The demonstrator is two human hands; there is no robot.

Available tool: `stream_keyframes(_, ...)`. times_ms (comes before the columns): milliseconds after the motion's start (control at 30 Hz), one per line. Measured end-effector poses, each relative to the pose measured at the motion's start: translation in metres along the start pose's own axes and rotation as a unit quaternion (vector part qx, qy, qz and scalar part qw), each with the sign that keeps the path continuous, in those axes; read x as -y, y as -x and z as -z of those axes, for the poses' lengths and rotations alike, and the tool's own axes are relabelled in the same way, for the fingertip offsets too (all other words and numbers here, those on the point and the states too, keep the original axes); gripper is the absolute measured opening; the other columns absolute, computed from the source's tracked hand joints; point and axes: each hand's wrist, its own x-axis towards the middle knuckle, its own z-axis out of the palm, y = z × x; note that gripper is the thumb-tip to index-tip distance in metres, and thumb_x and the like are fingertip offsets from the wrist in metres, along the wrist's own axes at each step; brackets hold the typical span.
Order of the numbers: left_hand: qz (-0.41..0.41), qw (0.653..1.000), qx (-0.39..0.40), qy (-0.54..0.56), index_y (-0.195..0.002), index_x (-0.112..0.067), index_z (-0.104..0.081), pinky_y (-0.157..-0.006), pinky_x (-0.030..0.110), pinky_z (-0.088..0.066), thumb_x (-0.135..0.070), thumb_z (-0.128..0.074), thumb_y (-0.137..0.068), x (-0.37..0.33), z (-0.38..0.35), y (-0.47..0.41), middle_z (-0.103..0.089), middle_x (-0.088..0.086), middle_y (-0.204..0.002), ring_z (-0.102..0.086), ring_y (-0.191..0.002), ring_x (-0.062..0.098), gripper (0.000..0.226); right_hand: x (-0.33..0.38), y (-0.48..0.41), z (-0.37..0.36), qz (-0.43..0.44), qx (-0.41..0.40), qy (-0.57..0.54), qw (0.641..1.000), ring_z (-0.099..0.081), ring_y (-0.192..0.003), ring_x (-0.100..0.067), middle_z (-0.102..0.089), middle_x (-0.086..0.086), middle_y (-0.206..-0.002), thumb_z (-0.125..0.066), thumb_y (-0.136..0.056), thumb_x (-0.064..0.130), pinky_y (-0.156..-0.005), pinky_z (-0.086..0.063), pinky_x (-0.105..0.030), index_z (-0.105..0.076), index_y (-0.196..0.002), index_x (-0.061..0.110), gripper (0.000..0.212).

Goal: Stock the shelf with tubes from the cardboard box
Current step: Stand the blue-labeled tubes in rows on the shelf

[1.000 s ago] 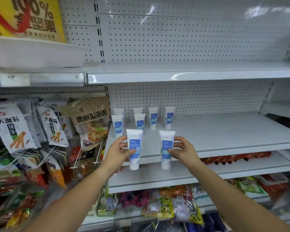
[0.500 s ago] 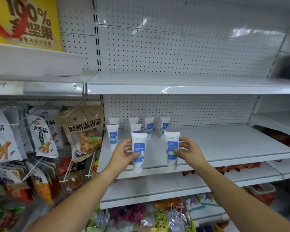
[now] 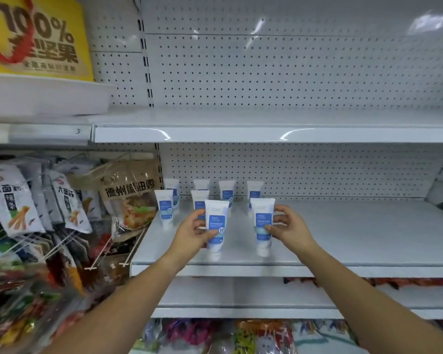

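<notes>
Head view. Tubes, white with blue labels: eight counted, all cap-down. Six stand at the back left of the white shelf point(image 3: 343, 238), among them the leftmost tube point(image 3: 164, 209). Left hand point(image 3: 193, 235), fingers wrapped around one front tube point(image 3: 216, 227). Right hand point(image 3: 287, 227), fingers pinching a second front tube point(image 3: 262, 223); both bases are at the shelf surface. Snack bags point(image 3: 131, 198) hang left.

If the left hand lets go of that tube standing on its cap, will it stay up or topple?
The tube in the left hand probably tips easily: it stands on a narrow cap and widens toward the top. The tubes behind stand the same way unaided, so it should stay if released gently. The shelf looks smooth and glossy, so a nudge may slide it.
</notes>
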Motion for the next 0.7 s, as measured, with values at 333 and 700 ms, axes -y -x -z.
stream_keyframes(333, 0.008, 0.999, -0.045, -0.012, -0.127, -0.021, -0.048, -0.070, 0.036, -0.062, 0.000, -0.071, -0.084, -0.003, -0.046, -0.014, -0.070, 0.000, -0.102, -0.071, -0.087, 0.015, 0.053, -0.003, -0.035, 0.041, -0.004, 0.047, -0.014, 0.999, -0.068, -0.091, -0.021, -0.069, -0.007, -0.100, -0.073, -0.082, -0.001, -0.071, -0.054, -0.027, -0.057, -0.114, 0.021, 0.042)
stream_keyframes(700, -0.008, 0.999, -0.050, 0.014, -0.129, -0.023, -0.049, -0.072, 0.029, -0.059, -0.003, -0.075, -0.082, 0.010, -0.041, -0.041, -0.070, 0.005, -0.110, -0.069, -0.098, 0.020, 0.056, -0.009, -0.052, 0.023, -0.009, 0.044, 0.006, 0.999, -0.068, -0.089, -0.027, -0.068, -0.009, -0.099, -0.074, -0.078, -0.007, -0.079, -0.058, -0.038, -0.056, -0.117, 0.011, 0.047)
